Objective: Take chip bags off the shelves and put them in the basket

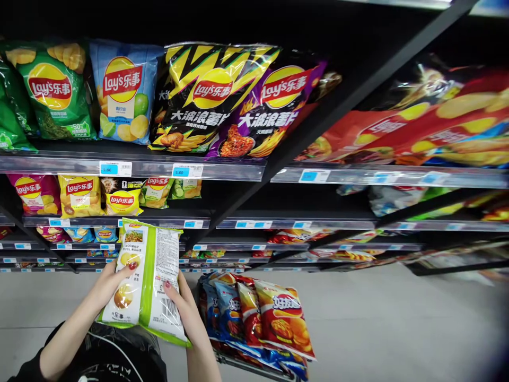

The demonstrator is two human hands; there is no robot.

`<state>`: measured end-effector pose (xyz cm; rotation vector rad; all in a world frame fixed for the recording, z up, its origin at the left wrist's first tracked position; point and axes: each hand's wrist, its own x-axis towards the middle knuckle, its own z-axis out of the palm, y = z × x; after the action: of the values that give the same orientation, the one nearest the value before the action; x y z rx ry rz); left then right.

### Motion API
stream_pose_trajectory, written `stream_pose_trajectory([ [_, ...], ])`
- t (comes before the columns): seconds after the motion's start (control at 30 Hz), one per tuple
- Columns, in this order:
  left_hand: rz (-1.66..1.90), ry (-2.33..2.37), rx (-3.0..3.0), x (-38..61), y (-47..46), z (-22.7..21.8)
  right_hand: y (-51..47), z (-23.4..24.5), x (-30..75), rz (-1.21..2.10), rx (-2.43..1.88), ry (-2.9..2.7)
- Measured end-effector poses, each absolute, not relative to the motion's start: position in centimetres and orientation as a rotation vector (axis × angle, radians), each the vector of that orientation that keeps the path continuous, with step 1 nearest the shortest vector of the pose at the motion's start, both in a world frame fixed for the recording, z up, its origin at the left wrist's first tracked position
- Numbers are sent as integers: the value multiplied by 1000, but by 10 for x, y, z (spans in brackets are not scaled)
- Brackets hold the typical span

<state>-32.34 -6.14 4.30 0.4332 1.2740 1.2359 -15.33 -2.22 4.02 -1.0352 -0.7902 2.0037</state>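
A bag of chips is held up in front of me, its white back with green edges and a green centre seam facing me. Printed text, chip pictures and a barcode show on it. My left hand grips its left side, thumb on the front face and fingers out of sight behind. On the right side my right hand grips it likewise, thumb pressed near the barcode. Beyond the bag's top edge are lower shelves with small Lay's bags.
Upper shelf bags stand in a row: green, blue, black-yellow and purple. Price tags line the shelf edge. Right of my hands, a cart carries several chip bags. Grey floor lies beyond it.
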Motion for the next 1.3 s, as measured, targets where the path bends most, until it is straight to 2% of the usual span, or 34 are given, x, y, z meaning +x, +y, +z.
stream_pose_trajectory([
  [0.4,1277,1136,426,-319,-64,44,-27,38,-148,1939,-1006,-852],
  [0.77,1356,1056,584,-327,-71,34,-25,13,-137,1778,-750,-1186],
  [1.3,1332,1122,448,-317,-66,41,-26,25,-135,1873,-955,-1121],
])
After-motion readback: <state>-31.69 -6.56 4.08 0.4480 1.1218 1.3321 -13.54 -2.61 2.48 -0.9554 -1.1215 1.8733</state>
